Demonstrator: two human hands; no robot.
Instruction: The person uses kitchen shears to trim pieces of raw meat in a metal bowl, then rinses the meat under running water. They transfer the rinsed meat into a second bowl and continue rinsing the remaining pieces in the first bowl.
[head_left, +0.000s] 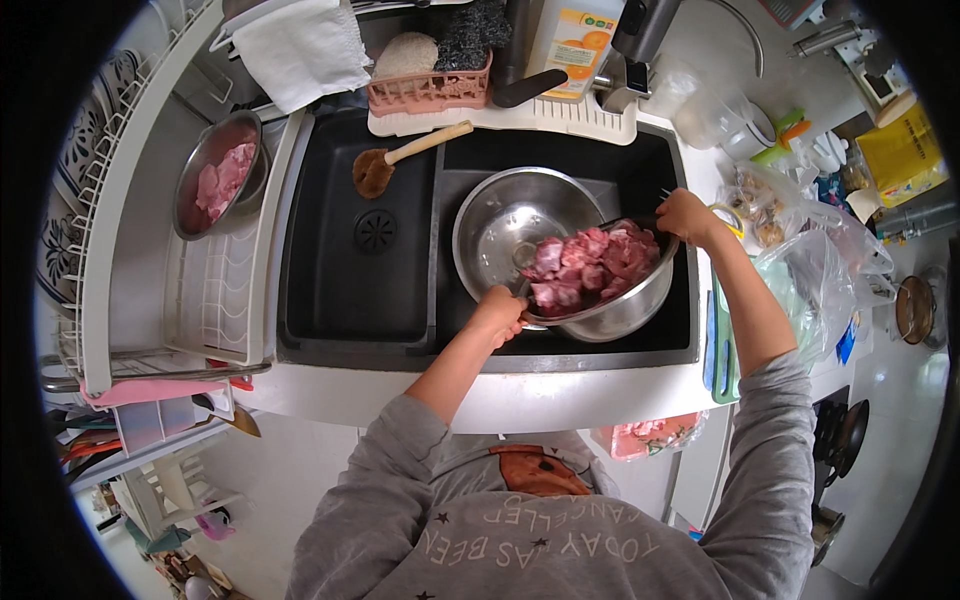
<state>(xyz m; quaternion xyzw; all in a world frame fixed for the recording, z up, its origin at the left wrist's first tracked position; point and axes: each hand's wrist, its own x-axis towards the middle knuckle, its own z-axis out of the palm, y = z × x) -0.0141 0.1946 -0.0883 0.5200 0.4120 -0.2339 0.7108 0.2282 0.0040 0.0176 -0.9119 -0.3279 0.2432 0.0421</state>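
Over the right basin of a black sink (360, 300), my left hand (499, 315) and my right hand (686, 217) grip opposite sides of a tilted metal bowl (634, 294). Chunks of raw meat (589, 262) fill it, leaning towards its left side. Partly beneath it stands a larger stainless steel bowl (487, 225), with a little water on its bottom. The underside of the held vessel is partly hidden, so I cannot tell whether it is one bowl or two nested. In the left basin lies a brush with a wooden handle (427, 142).
Left of the sink, a metal bowl (184, 202) with pieces of raw meat (225, 180) rests tilted in a white dish rack (259, 300). A pink sponge basket (431, 91), a large bottle (574, 45) and the faucet (626, 82) stand behind. Plastic bags (802, 277) crowd the right counter.
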